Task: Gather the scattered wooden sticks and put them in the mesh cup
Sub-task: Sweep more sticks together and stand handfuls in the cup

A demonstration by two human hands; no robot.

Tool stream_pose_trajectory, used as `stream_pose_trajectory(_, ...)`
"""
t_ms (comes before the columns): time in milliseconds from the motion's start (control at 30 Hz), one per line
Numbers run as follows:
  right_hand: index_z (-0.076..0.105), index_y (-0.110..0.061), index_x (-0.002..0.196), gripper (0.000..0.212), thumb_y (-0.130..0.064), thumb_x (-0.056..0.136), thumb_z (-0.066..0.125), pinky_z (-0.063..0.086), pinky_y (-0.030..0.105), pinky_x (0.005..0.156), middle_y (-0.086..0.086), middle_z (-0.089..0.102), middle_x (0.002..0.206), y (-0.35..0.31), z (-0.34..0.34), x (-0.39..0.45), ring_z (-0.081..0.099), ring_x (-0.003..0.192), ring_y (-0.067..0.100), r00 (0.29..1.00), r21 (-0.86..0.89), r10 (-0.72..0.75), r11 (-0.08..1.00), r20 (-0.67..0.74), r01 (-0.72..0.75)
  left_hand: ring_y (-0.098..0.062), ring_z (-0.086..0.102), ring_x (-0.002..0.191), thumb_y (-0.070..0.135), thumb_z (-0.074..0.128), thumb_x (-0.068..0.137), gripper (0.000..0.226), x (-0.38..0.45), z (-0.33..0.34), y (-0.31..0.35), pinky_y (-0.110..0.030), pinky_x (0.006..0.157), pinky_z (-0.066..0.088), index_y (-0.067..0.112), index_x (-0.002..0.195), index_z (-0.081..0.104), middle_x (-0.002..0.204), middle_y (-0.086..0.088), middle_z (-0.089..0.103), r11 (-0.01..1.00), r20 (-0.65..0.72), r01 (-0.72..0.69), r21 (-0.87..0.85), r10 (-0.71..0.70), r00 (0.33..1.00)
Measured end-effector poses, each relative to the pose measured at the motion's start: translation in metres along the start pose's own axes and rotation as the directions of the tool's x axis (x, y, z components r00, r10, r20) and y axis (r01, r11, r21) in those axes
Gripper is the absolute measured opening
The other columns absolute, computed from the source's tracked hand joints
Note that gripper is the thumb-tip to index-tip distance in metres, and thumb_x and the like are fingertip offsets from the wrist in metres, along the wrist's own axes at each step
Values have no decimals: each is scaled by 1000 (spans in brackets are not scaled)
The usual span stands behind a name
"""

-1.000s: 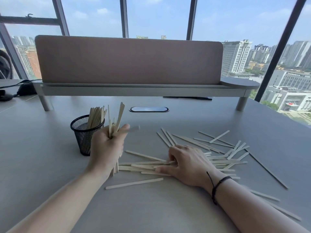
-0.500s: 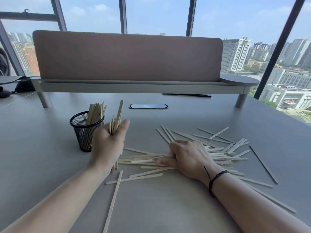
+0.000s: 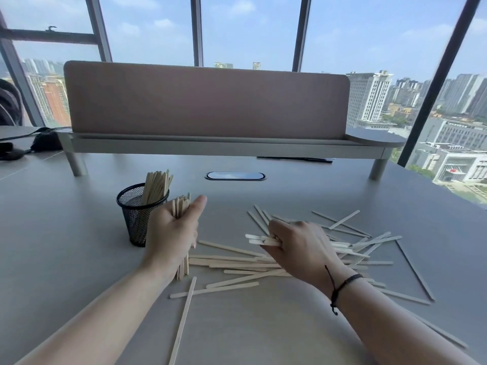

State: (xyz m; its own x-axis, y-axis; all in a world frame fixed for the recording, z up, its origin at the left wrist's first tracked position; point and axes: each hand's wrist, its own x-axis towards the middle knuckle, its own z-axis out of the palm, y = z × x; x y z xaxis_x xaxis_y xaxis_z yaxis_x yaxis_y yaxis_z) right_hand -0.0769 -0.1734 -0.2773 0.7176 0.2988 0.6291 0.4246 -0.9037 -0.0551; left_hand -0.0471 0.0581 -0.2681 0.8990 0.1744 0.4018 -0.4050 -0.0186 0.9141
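A black mesh cup (image 3: 137, 219) stands on the grey table with several wooden sticks (image 3: 156, 186) upright in it. Just right of the cup, my left hand (image 3: 172, 233) grips an upright bundle of sticks (image 3: 180, 206) whose lower ends touch the table. My right hand (image 3: 297, 246) is raised a little above the table and pinches a few sticks (image 3: 259, 239) that point left. Many more scattered sticks (image 3: 237, 262) lie flat on the table between and to the right of my hands.
A low shelf with a pink-brown screen (image 3: 205, 101) crosses the table behind the cup. An oval cable port (image 3: 235, 176) sits in the table past the sticks. Black gear (image 3: 42, 140) lies at the far left. One long stick (image 3: 183, 320) reaches toward me.
My right hand has lifted off the pile with a few sticks pinched in it. My left hand has squared its bundle upright beside the cup.
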Motion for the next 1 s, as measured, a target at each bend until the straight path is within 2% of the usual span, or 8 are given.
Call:
stream_pose_trajectory(100,34,-18,64,44,-46,90,55,31,29,39,-2,25,46,-18,-16,17,29,45,29,994,191,73,980,-80,-57,-16,22,40,27,62,98,63,-1,2,4,-37,46,17,-2,57,23,47,-7,24,999,5,29,-38,-29,1000)
stream_pose_trajectory(200,25,-20,58,54,-39,94,61,22,27,43,-3,22,49,-54,-47,42,21,45,15,972,534,192,841,-135,-92,-16,20,36,28,60,99,62,-2,2,10,-24,44,18,9,51,26,41,-3,25,998,27,27,-65,-25,999)
stream_pose_trajectory(267,23,-18,55,57,-36,96,58,20,26,44,-5,22,49,-73,-64,59,20,46,10,952,726,268,683,-145,-82,-15,19,36,26,60,99,59,-3,2,14,-23,43,16,13,51,28,41,-1,25,993,57,50,-109,-44,997)
stream_pose_trajectory(367,25,-12,53,59,-36,98,54,17,28,43,10,22,46,-88,-73,75,19,42,21,929,923,369,368,-33,-113,-14,16,40,22,60,98,58,-6,3,20,-31,45,11,19,48,31,42,1,25,980,132,71,-189,-46,990)
stream_pose_trajectory(433,29,-21,50,57,-34,99,55,18,21,43,1,24,42,-91,-66,76,19,37,13,919,973,380,149,111,-178,-14,17,39,24,61,94,58,-11,4,24,-29,45,13,22,43,33,41,2,26,972,167,73,-223,-36,985)
stream_pose_trajectory(500,35,-24,48,55,-30,100,56,19,18,42,-4,27,41,-91,-53,71,20,34,11,904,970,374,43,207,-240,-15,21,37,29,62,89,54,-15,6,27,-24,43,19,24,42,36,41,3,29,966,196,80,-245,-31,980)
stream_pose_trajectory(733,36,-23,49,54,-20,96,61,20,24,43,-3,30,42,-86,-22,43,23,35,14,858,948,418,-27,298,-316,-17,27,39,35,67,83,51,-21,9,22,-23,43,28,11,55,31,46,-1,31,973,244,89,-211,-36,969)
stream_pose_trajectory(1000,49,-17,41,58,-25,97,61,35,30,45,-2,46,40,-98,-11,27,39,38,19,904,914,320,195,284,-356,-22,38,42,38,71,86,61,-19,10,5,-31,45,36,-8,58,43,46,-11,41,995,244,2,-96,22,970)
